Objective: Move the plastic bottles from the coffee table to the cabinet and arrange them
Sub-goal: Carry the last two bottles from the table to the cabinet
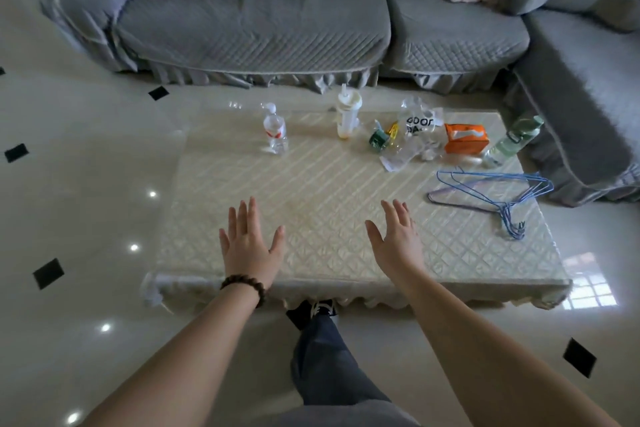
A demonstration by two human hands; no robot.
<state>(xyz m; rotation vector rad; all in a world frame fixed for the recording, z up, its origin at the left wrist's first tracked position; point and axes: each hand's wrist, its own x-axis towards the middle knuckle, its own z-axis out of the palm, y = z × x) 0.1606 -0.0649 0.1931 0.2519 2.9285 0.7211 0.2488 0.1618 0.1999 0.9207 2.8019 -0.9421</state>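
A clear plastic bottle [275,130] with a red label stands at the far left of the coffee table [311,191]. A tall white bottle [347,114] with a straw stands at the far middle. At the far right corner stands a green-capped bottle [512,142]. A small green bottle [378,139] lies beside crumpled plastic. My left hand [247,241], with a bead bracelet at the wrist, and my right hand [398,239] hover flat over the near half of the table, fingers straight and holding nothing. No cabinet is in view.
An orange tissue box [465,138] and a crumpled clear plastic bag [417,128] lie at the far right. Blue wire hangers [502,198] lie on the right side. A grey sofa [277,21] wraps behind and to the right. Glossy tiled floor surrounds the table.
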